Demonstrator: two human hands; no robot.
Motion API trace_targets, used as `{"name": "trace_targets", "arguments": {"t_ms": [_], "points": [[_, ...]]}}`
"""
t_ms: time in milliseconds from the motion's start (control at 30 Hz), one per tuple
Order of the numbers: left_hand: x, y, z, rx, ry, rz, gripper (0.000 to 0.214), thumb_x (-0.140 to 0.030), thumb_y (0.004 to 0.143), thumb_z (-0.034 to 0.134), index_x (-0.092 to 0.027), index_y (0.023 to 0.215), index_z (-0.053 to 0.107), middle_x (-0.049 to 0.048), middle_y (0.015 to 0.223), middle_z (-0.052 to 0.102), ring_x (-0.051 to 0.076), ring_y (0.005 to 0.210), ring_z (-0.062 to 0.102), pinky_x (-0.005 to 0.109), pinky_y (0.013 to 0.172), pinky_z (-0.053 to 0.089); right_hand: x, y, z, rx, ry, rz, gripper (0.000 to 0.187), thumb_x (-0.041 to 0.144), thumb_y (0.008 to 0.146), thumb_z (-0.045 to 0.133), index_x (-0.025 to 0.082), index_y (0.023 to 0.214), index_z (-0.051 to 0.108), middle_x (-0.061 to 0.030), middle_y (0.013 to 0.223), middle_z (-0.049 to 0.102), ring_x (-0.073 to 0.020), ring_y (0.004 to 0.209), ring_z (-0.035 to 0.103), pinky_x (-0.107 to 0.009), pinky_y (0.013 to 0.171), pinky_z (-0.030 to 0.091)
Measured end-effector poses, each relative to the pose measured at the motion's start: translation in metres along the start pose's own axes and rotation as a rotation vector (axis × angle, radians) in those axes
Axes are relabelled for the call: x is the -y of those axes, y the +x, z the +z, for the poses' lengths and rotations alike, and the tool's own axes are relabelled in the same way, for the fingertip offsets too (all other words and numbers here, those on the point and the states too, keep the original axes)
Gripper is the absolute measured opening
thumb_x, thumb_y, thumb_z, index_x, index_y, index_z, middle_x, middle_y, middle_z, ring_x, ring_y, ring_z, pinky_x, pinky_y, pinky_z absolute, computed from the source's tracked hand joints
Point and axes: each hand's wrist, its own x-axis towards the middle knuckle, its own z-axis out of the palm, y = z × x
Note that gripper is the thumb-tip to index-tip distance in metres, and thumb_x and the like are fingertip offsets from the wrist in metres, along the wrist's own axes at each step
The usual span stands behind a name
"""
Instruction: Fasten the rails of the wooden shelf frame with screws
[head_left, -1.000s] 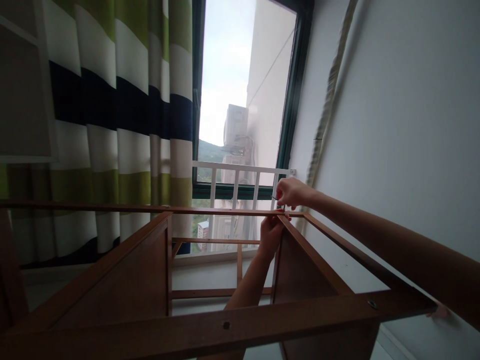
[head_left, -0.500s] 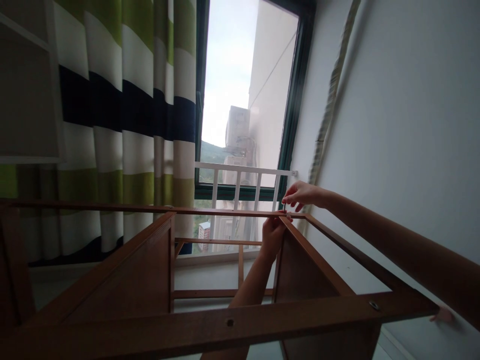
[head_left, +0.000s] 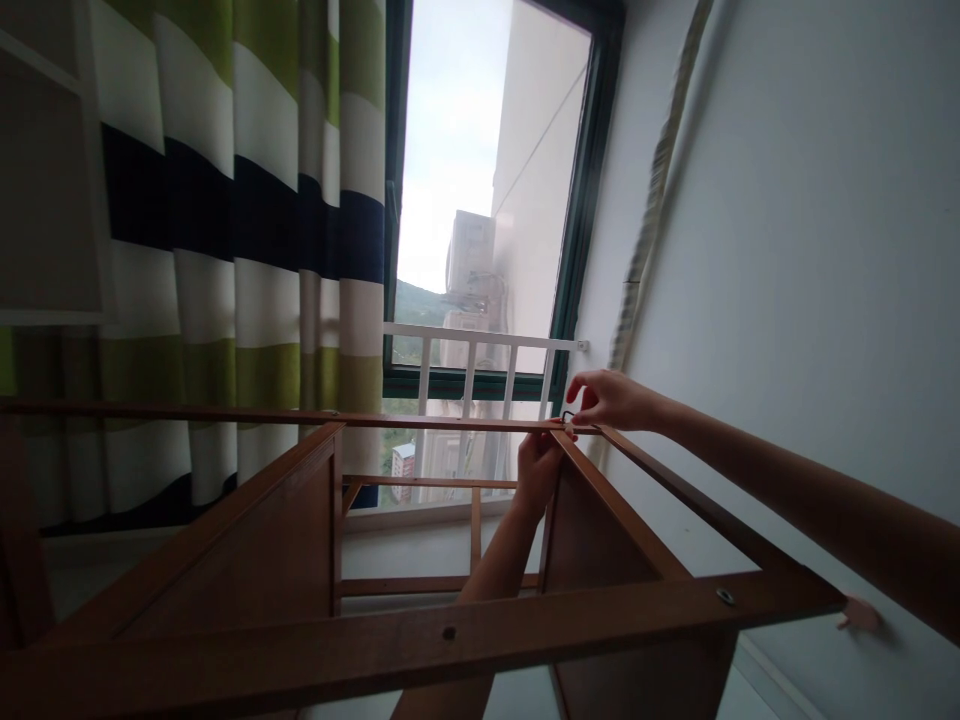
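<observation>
1. here, my right hand pinches a small dark hex key, its grip closed on it, at the far corner of the wooden frame.
2. my left hand grips that corner from below, just beneath the key.
3. the far rail runs left-right; the right hand is nearer.

I am in a room of a high-rise flat, a home. Beyond my hands hangs a striped curtain in green, white and navy beside a tall window with a white guard rail; outside it are an air-conditioner unit, hills and distant apartment blocks. A plain white wall runs along my right.
</observation>
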Motion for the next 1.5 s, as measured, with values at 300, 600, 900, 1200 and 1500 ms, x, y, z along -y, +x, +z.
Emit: {"name": "trace_targets", "arguments": {"t_ms": [300, 600, 900, 1200, 1500], "points": [[0.004, 0.003, -0.001, -0.015, 0.011, 0.023, 0.027, -0.025, 0.061, 0.072, -0.012, 0.082, 0.061, 0.0058, 0.079, 0.067, 0.02, 0.078, 0.062, 0.035, 0.079, 0.047, 0.015, 0.014, 0.006, 0.24, 0.047, 0.023, 0.014, 0.012, 0.084, 0.051, 0.004, 0.083, 0.063, -0.0049, 0.067, 0.063, -0.0098, 0.056, 0.059, -0.021, 0.055, 0.051], [0.008, 0.006, -0.003, -0.012, -0.024, 0.03, 0.028, -0.026, 0.06, 0.073, -0.014, 0.082, 0.061, 0.0029, 0.074, 0.065, 0.018, 0.073, 0.062, 0.031, 0.074, 0.047, 0.031, 0.036, 0.004, 0.237, -0.149, 0.084, 0.02, 0.026, 0.075, 0.069, 0.007, 0.074, 0.061, 0.0002, 0.062, 0.056, -0.0076, 0.053, 0.053, -0.019, 0.049, 0.046], [0.008, 0.004, -0.003, 0.004, -0.022, 0.028, 0.031, -0.026, 0.062, 0.073, -0.014, 0.089, 0.061, 0.0054, 0.084, 0.067, 0.02, 0.08, 0.063, 0.034, 0.079, 0.047, -0.003, 0.053, 0.01, 0.143, -0.18, 0.216, 0.018, 0.026, 0.087, 0.055, 0.01, 0.096, 0.055, 0.001, 0.073, 0.055, -0.0056, 0.054, 0.05, -0.017, 0.048, 0.044], [0.006, 0.003, -0.001, -0.003, -0.028, 0.013, 0.032, -0.025, 0.061, 0.073, -0.014, 0.088, 0.06, 0.0067, 0.086, 0.067, 0.02, 0.08, 0.063, 0.033, 0.077, 0.048, -0.02, 0.018, -0.006, 0.144, -0.074, 0.236, 0.031, 0.033, 0.091, 0.046, 0.008, 0.093, 0.063, -0.0033, 0.07, 0.057, -0.0049, 0.048, 0.045, -0.016, 0.04, 0.035], [0.009, 0.003, -0.002, 0.01, -0.002, 0.038, 0.028, -0.021, 0.064, 0.068, -0.014, 0.09, 0.059, 0.0044, 0.081, 0.066, 0.017, 0.078, 0.061, 0.029, 0.075, 0.046, -0.007, -0.017, -0.008, 0.1, -0.199, 0.097, 0.027, 0.021, 0.082, 0.054, 0.006, 0.105, 0.059, -0.0017, 0.065, 0.058, -0.0069, 0.051, 0.045, -0.019, 0.048, 0.036]]}}
